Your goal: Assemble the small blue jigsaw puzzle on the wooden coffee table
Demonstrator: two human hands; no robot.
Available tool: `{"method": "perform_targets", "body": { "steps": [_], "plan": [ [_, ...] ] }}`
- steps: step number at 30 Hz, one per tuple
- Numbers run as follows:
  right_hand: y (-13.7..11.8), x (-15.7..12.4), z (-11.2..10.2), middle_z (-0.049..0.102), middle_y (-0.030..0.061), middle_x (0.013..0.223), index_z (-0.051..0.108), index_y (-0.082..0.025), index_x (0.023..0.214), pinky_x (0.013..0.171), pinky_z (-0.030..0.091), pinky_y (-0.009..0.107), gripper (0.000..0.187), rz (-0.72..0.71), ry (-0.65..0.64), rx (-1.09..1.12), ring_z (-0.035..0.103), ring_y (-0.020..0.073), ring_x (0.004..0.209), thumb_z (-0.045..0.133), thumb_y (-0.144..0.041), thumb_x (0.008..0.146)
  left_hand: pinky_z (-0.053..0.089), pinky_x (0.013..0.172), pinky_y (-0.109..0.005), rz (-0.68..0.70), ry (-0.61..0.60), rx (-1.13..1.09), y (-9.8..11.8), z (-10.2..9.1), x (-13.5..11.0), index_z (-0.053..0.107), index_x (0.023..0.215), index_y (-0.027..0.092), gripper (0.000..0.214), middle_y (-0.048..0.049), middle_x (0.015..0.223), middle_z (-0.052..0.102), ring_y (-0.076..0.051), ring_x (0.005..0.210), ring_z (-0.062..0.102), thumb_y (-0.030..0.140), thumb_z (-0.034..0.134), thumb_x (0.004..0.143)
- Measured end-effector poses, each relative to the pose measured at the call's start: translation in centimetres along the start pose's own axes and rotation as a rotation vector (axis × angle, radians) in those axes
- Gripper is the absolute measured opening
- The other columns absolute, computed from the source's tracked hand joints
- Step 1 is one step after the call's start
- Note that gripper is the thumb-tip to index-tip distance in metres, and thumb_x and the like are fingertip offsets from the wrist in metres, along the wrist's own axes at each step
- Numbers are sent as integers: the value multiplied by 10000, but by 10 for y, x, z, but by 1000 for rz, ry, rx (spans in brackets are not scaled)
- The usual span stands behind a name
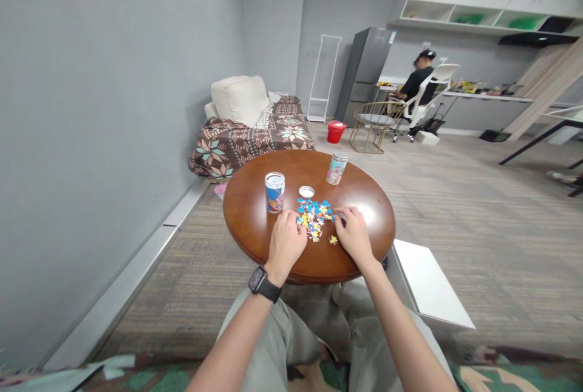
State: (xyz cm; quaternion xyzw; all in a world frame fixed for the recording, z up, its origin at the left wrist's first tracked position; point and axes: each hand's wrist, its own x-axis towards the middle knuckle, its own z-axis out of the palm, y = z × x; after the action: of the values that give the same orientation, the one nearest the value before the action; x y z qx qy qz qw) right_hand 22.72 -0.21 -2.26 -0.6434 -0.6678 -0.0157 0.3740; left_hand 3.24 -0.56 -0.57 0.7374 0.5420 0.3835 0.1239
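A loose heap of small jigsaw puzzle pieces (314,214), mostly blue, yellow and white, lies on the round brown table (248,231). One yellow piece (333,239) lies apart at the near right. My left hand (288,239) rests at the heap's left edge, fingers loosely bent, with no piece visible in it. On the opposite side my right hand (353,231) touches down by the heap's right edge, fingers curved and apart. Behind my left hand stands an open blue picture can (274,194). A round metal lid (306,192) lies beyond the heap, and a lidded light-blue can (337,168) stands farther back.
A white box (432,282) sits on the floor right of the table. Beyond the table are a covered sofa (255,130), a red bucket (336,132) and a gold-framed chair (374,124). A person (421,83) sits at the far counter.
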Motion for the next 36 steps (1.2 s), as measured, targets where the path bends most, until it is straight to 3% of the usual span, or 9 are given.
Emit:
{"method": "perform_targets", "body": {
  "steps": [7,12,17,20,23,26,29,33,36],
  "plan": [
    [2,-16,-7,623,131,1172,601,-156,1175,979,428,432,365,-10,-75,-27,558,259,1109,372,-270,914,494,898,-349,119,-50,198,7,2,-3,620,859,167,172,-89,947,641,-210,940,602,131,452,849],
    [-5,-24,-9,444,112,1451,471,-168,1363,1091,316,461,467,-46,-256,-115,374,237,1366,320,-311,945,454,1016,-375,319,-141,199,7,4,-3,622,1045,164,236,-102,1148,639,-218,1098,586,213,440,902],
    [-9,-24,-11,374,80,1500,390,-209,1428,1143,211,486,500,-60,-372,-72,281,210,1417,317,-332,949,359,1121,-425,384,-228,235,6,4,-2,513,1288,146,446,-132,1401,496,-257,1320,443,348,494,891],
    [-7,-23,-11,428,79,1467,423,-200,1400,1138,241,461,486,-18,-300,46,342,203,1384,317,-279,932,313,1154,-415,482,-349,227,5,2,0,456,1361,194,539,-100,1473,422,-242,1384,362,393,534,865],
    [-3,-21,-10,589,97,1266,576,-170,1227,1053,377,367,451,58,-130,181,521,194,1197,341,-144,843,319,1151,-407,492,-414,233,3,2,2,458,1364,214,490,-80,1463,442,-221,1382,367,404,465,913],
    [-5,-20,-12,649,107,1003,673,-154,961,932,455,335,383,136,6,209,583,214,978,370,-68,745,327,1145,-397,463,-368,257,3,3,4,475,1344,197,425,-82,1448,460,-211,1363,394,331,403,947],
    [-11,-20,-14,651,113,904,696,-157,820,886,462,338,336,178,44,140,572,238,922,387,-53,740,367,1107,-393,414,-239,301,7,2,3,544,1240,173,344,-103,1377,519,-223,1291,468,256,417,931],
    [-17,-22,-16,665,107,914,726,-170,779,889,450,308,357,125,-14,82,569,229,926,395,-37,767,483,923,-382,266,-104,436,17,-1,-1,617,986,140,217,-128,1059,639,-247,1027,602,249,460,884],
    [-16,-21,-17,678,87,947,738,-182,829,903,442,281,381,90,-54,92,576,208,939,390,-35,780,494,853,-376,206,-80,514,21,-2,-7,629,900,136,247,-125,914,653,-251,927,625,244,408,892]
  ]
}}
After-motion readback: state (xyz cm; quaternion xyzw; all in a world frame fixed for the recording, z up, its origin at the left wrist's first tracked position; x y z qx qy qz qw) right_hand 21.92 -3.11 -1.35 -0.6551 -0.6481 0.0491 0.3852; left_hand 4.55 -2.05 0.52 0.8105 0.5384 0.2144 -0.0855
